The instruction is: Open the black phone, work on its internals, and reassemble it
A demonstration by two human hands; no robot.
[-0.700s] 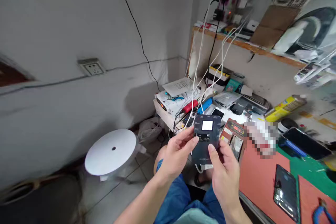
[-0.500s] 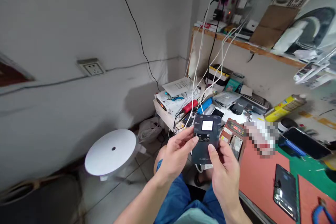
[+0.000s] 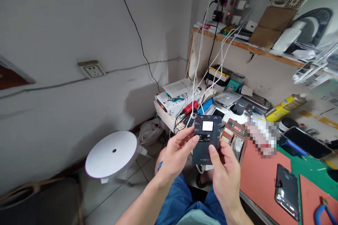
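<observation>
A flat dark device [image 3: 206,151] with a small lit white screen is held upright above my lap, its face toward me. My left hand [image 3: 177,153] grips its left edge, thumb on the front near a small black part with white print. Around the lower right edge my right hand [image 3: 224,170] is closed, its thumb resting on the front. Just right of the device, a brown heating unit [image 3: 237,128] with a red number display carries an opened phone [image 3: 237,146]. What lies behind the device is hidden.
An orange and green mat [image 3: 260,172] on the bench bears a black phone [image 3: 287,191] and blue-handled pliers [image 3: 321,212]. White cables hang from the shelf [image 3: 264,50] to the cluttered bench. A yellow spray can [image 3: 285,107] lies behind. A round white stool [image 3: 112,154] stands at left.
Both hands keep their hold on the device, which has barely moved. The view has shifted very slightly, and the heating unit's number display now reads more sharply.
</observation>
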